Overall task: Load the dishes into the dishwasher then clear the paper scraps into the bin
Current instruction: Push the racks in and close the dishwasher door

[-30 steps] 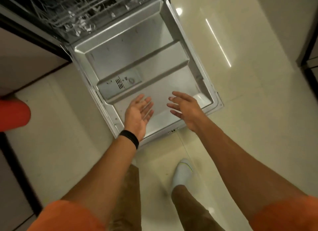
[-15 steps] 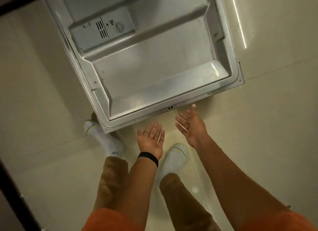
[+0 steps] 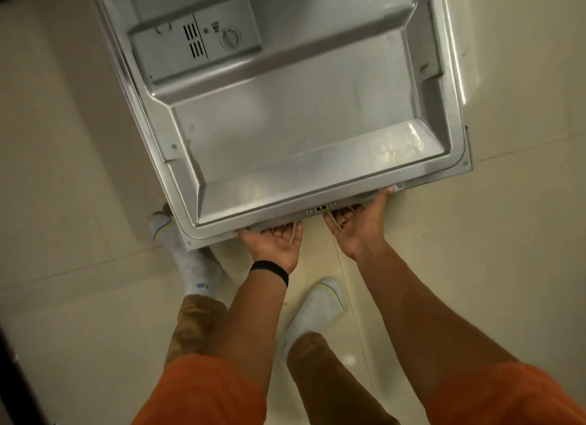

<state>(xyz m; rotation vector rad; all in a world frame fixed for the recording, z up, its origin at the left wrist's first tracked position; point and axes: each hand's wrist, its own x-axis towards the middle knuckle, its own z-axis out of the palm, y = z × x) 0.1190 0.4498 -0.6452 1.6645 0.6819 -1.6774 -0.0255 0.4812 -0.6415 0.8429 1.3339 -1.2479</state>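
— Where is the dishwasher from where you stand?

— Its door is all I see of it. The dishwasher door (image 3: 301, 123) hangs open, inner steel face up, and fills the upper middle of the frame. The detergent dispenser (image 3: 196, 44) sits near the top, left of centre.

— And your hands?

— Both are at the door's near edge, in the lower middle of the frame, palms turned up. My left hand (image 3: 272, 244) is under the edge left of centre, thumb stretched out to the left along the rim. My right hand (image 3: 355, 228) is just beside it to the right, thumb lying up along the rim.

— Are you gripping anything?

— No. The fingers reach forward beneath the lip and touch its underside; the tips are hidden by the door.

— What else is in view?

— A black wristband (image 3: 269, 271) on my left wrist, and my white socks (image 3: 190, 259) on the cream floor (image 3: 63, 139). The left toe is tucked under the door's lower left corner.
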